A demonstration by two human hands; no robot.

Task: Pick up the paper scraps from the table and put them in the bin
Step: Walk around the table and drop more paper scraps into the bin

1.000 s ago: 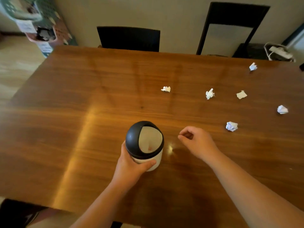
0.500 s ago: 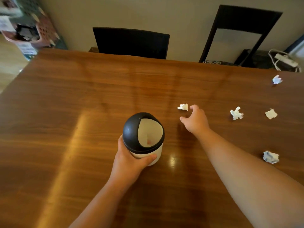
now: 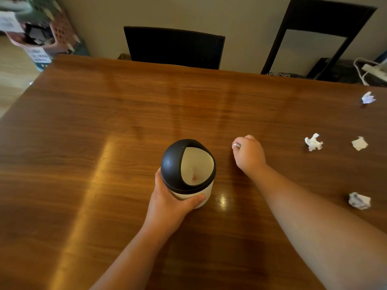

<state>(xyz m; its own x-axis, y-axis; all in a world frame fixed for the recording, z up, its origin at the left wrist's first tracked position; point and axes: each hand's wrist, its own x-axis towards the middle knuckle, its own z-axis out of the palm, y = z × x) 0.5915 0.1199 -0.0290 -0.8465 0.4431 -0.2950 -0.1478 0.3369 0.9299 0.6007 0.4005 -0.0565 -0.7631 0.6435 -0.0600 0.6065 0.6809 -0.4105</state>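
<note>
A small white bin with a black domed lid and an open mouth stands near the middle of the wooden table. My left hand grips its lower wall. My right hand is closed just right of the bin, and a bit of white paper scrap shows between its fingertips. Several crumpled scraps lie on the table's right side: one, a flat one, a far one and a near one.
Two dark chairs stand at the table's far edge against the wall. Stacked plastic baskets sit on the floor at the far left. A white power strip lies beyond the far right corner.
My right hand reached out to the nearest scrap beside the bin and closed on it; that scrap no longer lies on the table. My left hand stayed on the bin.
</note>
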